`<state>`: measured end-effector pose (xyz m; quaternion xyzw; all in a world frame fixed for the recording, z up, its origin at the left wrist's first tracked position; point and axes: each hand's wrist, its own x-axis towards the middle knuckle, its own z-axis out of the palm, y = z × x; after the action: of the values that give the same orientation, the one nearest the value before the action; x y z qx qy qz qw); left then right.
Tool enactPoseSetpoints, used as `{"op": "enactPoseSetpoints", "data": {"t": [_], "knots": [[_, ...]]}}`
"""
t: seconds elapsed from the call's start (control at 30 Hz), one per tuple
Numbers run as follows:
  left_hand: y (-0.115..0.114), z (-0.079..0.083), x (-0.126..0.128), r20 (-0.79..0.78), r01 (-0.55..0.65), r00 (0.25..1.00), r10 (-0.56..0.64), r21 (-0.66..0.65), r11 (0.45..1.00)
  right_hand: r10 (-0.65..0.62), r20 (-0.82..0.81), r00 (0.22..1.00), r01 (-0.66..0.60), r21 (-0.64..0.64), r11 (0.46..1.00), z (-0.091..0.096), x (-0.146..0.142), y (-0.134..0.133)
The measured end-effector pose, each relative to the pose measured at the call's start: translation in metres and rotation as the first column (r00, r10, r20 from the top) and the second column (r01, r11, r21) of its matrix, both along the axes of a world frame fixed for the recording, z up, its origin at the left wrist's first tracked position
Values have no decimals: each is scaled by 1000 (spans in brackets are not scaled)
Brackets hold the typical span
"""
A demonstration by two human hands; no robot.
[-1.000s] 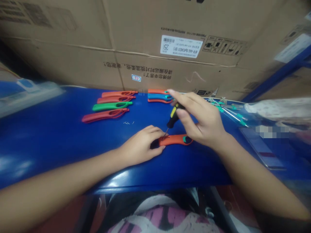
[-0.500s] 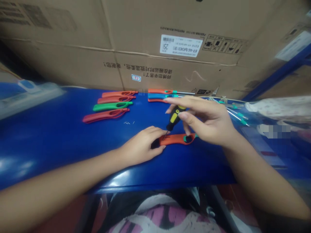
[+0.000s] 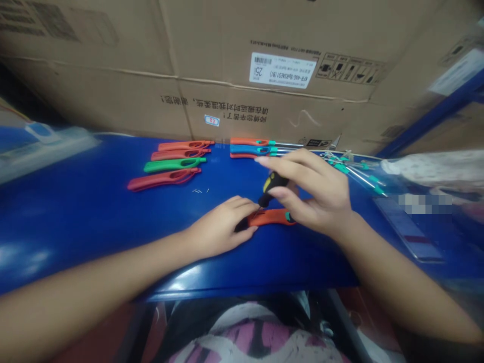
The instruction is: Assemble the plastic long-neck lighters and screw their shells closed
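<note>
An orange lighter handle [image 3: 273, 217] lies on the blue table in front of me. My left hand [image 3: 225, 224] pinches its left end between thumb and fingers. In my right hand [image 3: 315, 194] is a small black and yellow screwdriver [image 3: 271, 188], tilted, its thin shaft reaching down to the handle beside my left fingertips. Where exactly the tip sits cannot be made out. My right hand covers the handle's right end. Several tiny screws [image 3: 198, 191] lie on the table beyond my left hand.
Red and green handle shells [image 3: 176, 164] lie in a row at the back left. Assembled lighters [image 3: 249, 149] with metal rods lie behind the screwdriver. Loose rods [image 3: 363, 176] and a phone [image 3: 410, 229] are at the right. A cardboard box [image 3: 212, 65] stands along the back edge.
My right hand has turned and shifted slightly left with the screwdriver, now covering more of the handle's right end. My left hand and the orange handle have stayed in place.
</note>
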<state>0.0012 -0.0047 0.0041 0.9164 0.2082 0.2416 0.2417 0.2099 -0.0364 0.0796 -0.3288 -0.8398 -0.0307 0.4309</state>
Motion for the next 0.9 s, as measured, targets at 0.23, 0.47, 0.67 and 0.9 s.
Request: {"op": "enactPoseSetpoints", "data": {"t": [0.23, 0.47, 0.67, 0.9], "knots": [[0, -1, -1, -15, 7, 1000, -7, -3, 1000, 7, -21, 1000, -8, -75, 997, -2, 2, 1], [0, 1, 0, -6, -1, 1000, 1, -13, 1000, 41, -50, 998, -46, -108, 993, 6, 8, 1], [2, 2, 0, -29, 12, 1000, -12, -7, 1000, -92, -62, 994, 98, 114, 989, -6, 6, 5], [1, 2, -1, -33, 5, 999, -4, 21, 1000, -16, -55, 998, 20, 72, 997, -8, 5, 4]]}}
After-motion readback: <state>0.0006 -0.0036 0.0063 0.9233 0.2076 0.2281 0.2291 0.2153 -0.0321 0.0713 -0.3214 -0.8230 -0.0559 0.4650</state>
